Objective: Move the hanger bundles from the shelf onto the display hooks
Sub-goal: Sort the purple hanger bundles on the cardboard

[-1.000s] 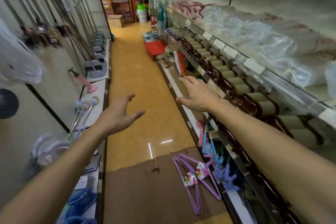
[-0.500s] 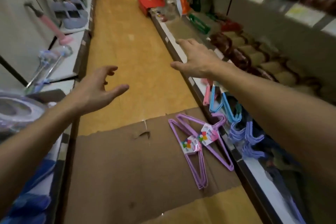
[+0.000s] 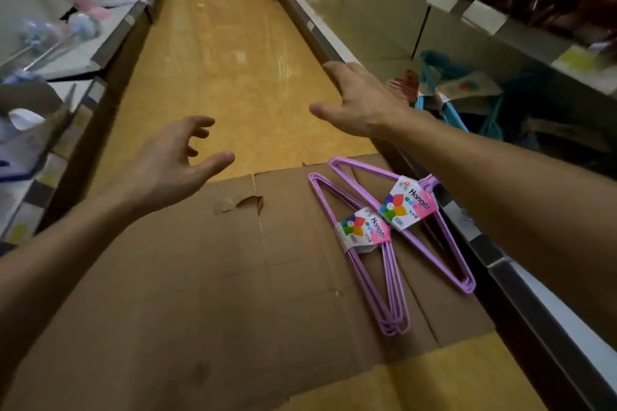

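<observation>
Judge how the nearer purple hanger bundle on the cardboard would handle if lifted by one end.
The nearer purple wire hanger bundle looks thin, so probably light. Only one paper label band binds it, so the free ends may fan. It lies flat on the brown cardboard sheet, unlikely to roll.

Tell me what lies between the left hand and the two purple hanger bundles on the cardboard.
In the head view, only bare flattened cardboard, with a small tear, lies between the left hand and the purple hanger bundles.
</observation>
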